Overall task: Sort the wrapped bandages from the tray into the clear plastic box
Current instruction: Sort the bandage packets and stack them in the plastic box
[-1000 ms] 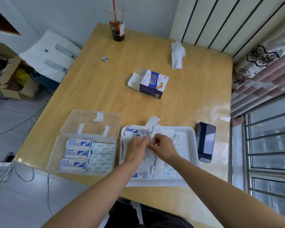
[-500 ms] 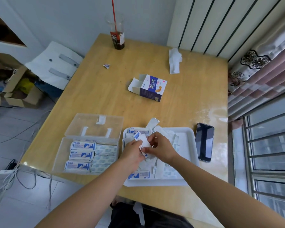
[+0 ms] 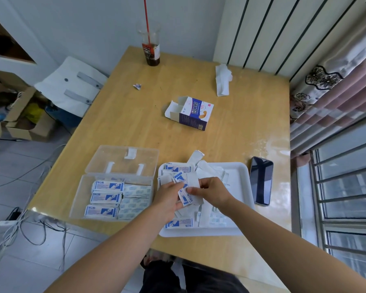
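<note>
1. White paper wrappers fan out between two hands over the tray (image 3: 242, 173). The left hand (image 3: 168, 198) curls round a small stack of wrapped bandages (image 3: 187, 186), and the right hand (image 3: 212, 192) pinches it between thumb and fingers.
2. The stack hangs above the tray's left half (loose bandages (image 3: 179, 223) lie beneath it). The clear plastic box (image 3: 80, 197) sits just left of the tray, lid open.
3. Risk: the stack looks uneven, with printed and blank faces mixed. A slackened grip on the way left could let wrappers slide out between tray and box.
4. Risk: a careless drop could ruffle the sorted rows (image 3: 107, 186) in the box. A swinging right forearm could nudge the phone (image 3: 261, 180) just right of the tray.
</note>
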